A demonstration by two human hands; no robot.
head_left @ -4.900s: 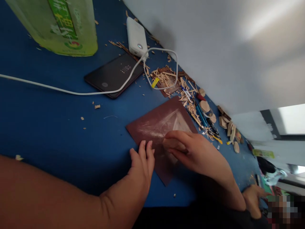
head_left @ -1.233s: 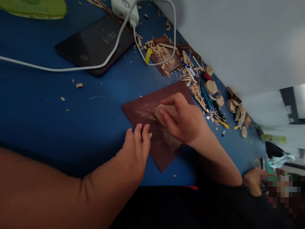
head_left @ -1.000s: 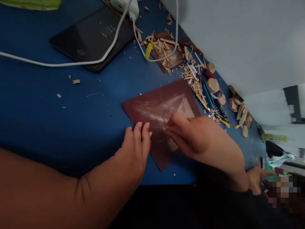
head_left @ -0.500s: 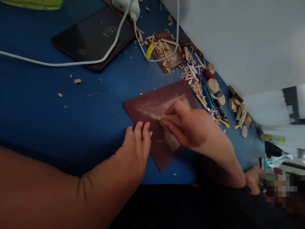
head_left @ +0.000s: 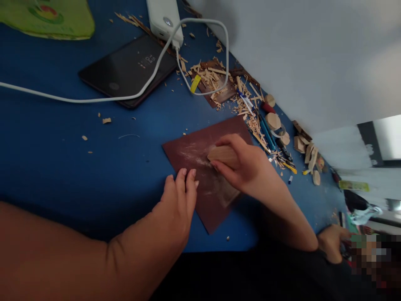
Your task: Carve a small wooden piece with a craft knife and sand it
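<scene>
A reddish-brown sheet of sandpaper [head_left: 206,217], streaked with pale dust, lies on the blue table [head_left: 119,167]. My left hand [head_left: 178,200] rests on its left edge, fingers stretched out and holding nothing. Over the middle of the sheet, my right hand [head_left: 241,163] grips a small light wooden block [head_left: 224,154] between thumb and fingers. The block's pointed end shows towards the left, and its underside cannot be seen.
A phone [head_left: 122,71], a white power bank [head_left: 164,21] with its cable and a green packet [head_left: 62,21] are at the upper left. Wood shavings [head_left: 213,77], pens, a blue cutter [head_left: 266,129] and wooden pieces [head_left: 308,146] line the wall. Another person's hand [head_left: 332,242] is at the right.
The view has shifted, showing more of the power bank and green packet. My right hand has tilted, so more of the wooden block shows. My left hand stays on the sheet.
</scene>
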